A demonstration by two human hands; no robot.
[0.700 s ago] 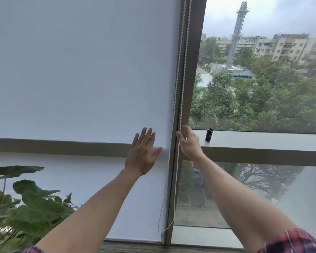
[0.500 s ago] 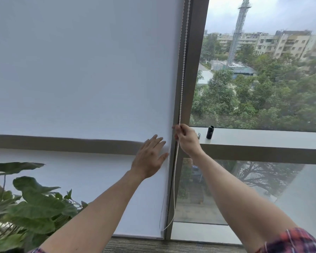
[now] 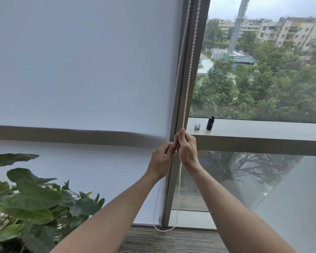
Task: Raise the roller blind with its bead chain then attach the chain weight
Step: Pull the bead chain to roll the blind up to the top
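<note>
A white roller blind [image 3: 80,70] covers the left window pane down to the floor. Its white bead chain [image 3: 189,70] hangs in two strands along the brown window frame [image 3: 197,52] and loops just above the carpet. My right hand [image 3: 187,148] grips the right strand at sill height. My left hand [image 3: 161,159] is beside it, fingers curled at the left strand by the blind's edge. A black cylinder [image 3: 210,123], perhaps the chain weight, and a small silver part [image 3: 197,126] stand on the sill to the right.
A large-leafed green plant [image 3: 29,201] fills the lower left. The grey window sill [image 3: 263,130] runs right from the frame, with glass above and below it. Grey carpet [image 3: 171,240] lies at the foot of the window.
My left hand left the blind's fabric and moved right to the chain, fingers now curled. My right hand keeps its grip on the chain. The view shifted slightly downward.
</note>
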